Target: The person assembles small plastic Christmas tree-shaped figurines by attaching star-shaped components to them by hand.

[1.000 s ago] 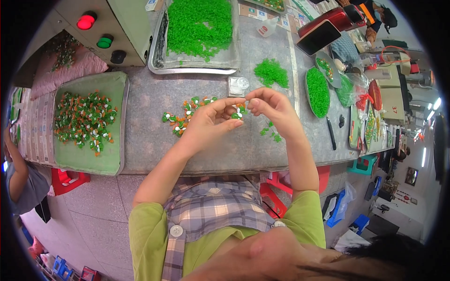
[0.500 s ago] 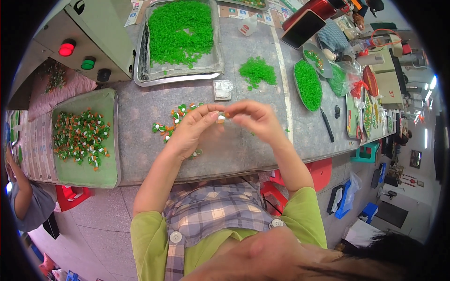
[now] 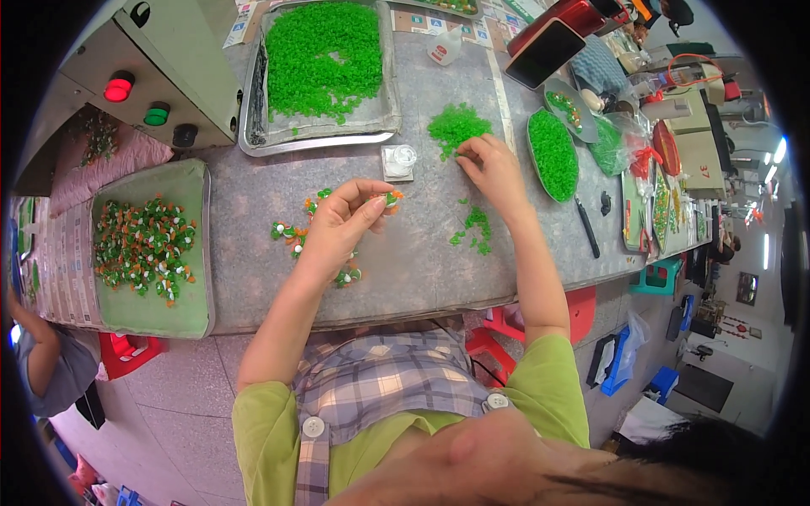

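My left hand (image 3: 342, 226) is closed in a pinch on a small orange, white and green piece (image 3: 394, 199), held above the table. Below and beside that hand lie several similar tricolour pieces (image 3: 291, 234), partly covered by it. To the right, my right hand (image 3: 496, 175) reaches to the near edge of a loose pile of green pieces (image 3: 458, 125), thumb and fingertips together; what they hold, if anything, is too small to make out. Nearer me, a smaller scatter of green pieces (image 3: 474, 232) lies beside the right forearm. A small white pot (image 3: 400, 158) sits between the hands, farther back.
A metal tray of green pieces (image 3: 321, 145) stands at the back. On the left is a green tray (image 3: 202, 287) holding tricolour pieces, below a machine with a red light (image 3: 119, 86). Rightward are an oval dish (image 3: 575, 190), a black pen-like tool (image 3: 588, 228) and a white bottle (image 3: 445, 46).
My right hand has left the piece at my left fingertips and moved back and right to the green pile, uncovering the smaller green scatter. My left hand still grips its piece, shifted slightly left.
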A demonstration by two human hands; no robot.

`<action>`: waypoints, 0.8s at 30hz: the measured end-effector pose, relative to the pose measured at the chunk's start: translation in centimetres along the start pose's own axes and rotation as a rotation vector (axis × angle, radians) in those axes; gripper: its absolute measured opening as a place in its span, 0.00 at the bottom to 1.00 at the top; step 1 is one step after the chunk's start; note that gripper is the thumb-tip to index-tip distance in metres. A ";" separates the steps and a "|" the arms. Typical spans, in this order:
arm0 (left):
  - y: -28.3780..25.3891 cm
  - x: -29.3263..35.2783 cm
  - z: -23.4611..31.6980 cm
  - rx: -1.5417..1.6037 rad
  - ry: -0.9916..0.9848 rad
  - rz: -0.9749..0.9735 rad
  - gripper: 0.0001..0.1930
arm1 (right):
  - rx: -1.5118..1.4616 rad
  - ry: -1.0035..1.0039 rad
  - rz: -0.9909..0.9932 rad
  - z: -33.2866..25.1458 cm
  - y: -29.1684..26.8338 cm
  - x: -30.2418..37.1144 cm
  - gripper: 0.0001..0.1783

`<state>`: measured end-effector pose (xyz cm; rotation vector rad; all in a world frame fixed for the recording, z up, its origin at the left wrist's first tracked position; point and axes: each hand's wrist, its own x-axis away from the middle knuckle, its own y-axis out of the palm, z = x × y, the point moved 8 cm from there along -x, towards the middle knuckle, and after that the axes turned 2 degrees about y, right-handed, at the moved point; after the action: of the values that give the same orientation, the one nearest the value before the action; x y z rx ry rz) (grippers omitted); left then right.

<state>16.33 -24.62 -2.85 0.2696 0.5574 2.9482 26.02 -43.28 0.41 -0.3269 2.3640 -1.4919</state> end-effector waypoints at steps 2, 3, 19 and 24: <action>0.1 0.0 0.1 0.010 -0.004 0.010 0.10 | -0.014 0.018 -0.044 0.5 -0.2 0.4 0.06; 0.1 0.0 0.1 0.012 -0.004 0.010 0.10 | -0.013 0.019 -0.045 0.6 -0.4 0.4 0.06; 0.4 0.2 0.7 0.013 0.028 -0.012 0.11 | -0.266 0.083 -0.121 0.6 0.0 0.7 0.05; 0.9 0.3 0.3 -0.041 0.028 -0.075 0.10 | -0.593 0.157 -0.082 1.6 0.5 0.6 0.06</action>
<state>16.02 -25.27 -2.24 0.1992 0.4993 2.8910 26.07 -44.65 -0.80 -0.4597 2.9169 -0.8348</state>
